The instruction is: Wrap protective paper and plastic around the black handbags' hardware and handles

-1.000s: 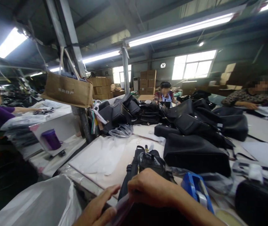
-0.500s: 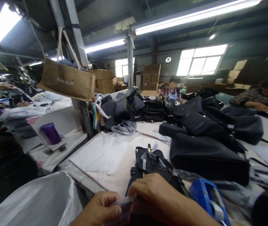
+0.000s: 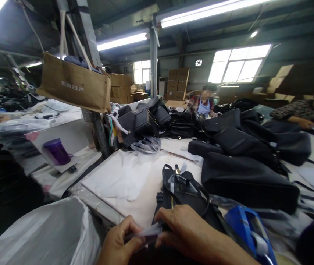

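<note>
Head view. The left hand (image 3: pixel 124 239) is bent inward at the lower edge of the frame, thumb and forefinger brought together on a strip of clear plastic film (image 3: pixel 152 232). The right hand (image 3: pixel 180 226) lies palm down just beside it, fingers curled; the other end of the film runs in between its fingertips, which are nearly closed. The fingers under the right palm are hidden, and what else they touch cannot be told. The film is drawn out between the two hands, which are near each other but apart.

The black backpack (image 3: pixel 186 193) lies directly beyond the right hand, at the near edge of the table (image 3: pixel 151 187), its top loop and gold-coloured fitting pointing away from the person. The right hand overlaps its lower part; contact cannot be confirmed.

To the right of the backpack stands a blue tape dispenser (image 3: pixel 235 217), near the right forearm. Behind the dispenser lies a large black bag (image 3: pixel 248 180), with further black bags (image 3: pixel 236 141) heaped beyond. To the left, a white sack (image 3: pixel 43 235) gapes below table level. A co-worker (image 3: pixel 204 106) is at the far side.
</note>
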Available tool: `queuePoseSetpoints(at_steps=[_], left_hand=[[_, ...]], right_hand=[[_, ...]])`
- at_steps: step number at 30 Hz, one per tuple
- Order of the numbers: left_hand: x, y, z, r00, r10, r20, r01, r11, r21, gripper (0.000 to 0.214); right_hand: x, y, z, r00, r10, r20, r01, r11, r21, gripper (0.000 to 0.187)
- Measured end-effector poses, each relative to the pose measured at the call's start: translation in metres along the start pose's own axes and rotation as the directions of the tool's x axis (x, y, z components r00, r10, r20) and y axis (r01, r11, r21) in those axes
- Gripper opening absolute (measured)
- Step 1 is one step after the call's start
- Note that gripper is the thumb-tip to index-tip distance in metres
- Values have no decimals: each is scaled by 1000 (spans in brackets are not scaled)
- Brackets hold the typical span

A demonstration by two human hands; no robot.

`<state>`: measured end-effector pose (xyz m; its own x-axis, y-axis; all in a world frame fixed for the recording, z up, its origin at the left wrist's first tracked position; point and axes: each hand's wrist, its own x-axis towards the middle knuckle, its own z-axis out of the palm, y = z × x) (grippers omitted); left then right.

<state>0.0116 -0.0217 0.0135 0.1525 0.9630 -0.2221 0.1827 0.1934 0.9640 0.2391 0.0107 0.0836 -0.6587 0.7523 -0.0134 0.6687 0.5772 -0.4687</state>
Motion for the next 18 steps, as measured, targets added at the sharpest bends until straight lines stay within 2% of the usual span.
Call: queuePoseSetpoints(at_steps=[2,4,5,7,9,11,13,15,18], left_hand=[[-2,3,0,997,52,-59,-44,991,124,27],[-1,4,1,996,70,-49,-62,986,152,23],[0,5,3,998,56,-16,-54,993,108,23],[4,7,6,994,17,107,-10,998,-64,36],[7,10,11,971,-20,240,81,965,-248,46],[9,12,15,952,-56,300,165,920,-355,42],[8,12,17,960,-94,263,194,902,-387,39],[6,9,15,974,-102,204,171,919,-356,38],[1,6,6,986,-89,139,124,957,-263,34]], right_hand=[[0,-1,1,1000,-26,-11,25,999,-41,13],[0,-1,0,998,-62,-5,62,995,-79,15],[0,0,-1,996,-84,6,84,993,-88,15],[1,0,-3,991,-128,26,130,987,-94,13],[2,-2,-4,985,-167,41,170,981,-97,15],[3,-4,-3,983,-178,54,183,977,-108,21],[4,-7,-3,986,-155,61,162,980,-118,21],[3,-8,-4,990,-127,64,133,986,-103,21],[0,-2,-12,992,-108,72,112,992,-59,50]])
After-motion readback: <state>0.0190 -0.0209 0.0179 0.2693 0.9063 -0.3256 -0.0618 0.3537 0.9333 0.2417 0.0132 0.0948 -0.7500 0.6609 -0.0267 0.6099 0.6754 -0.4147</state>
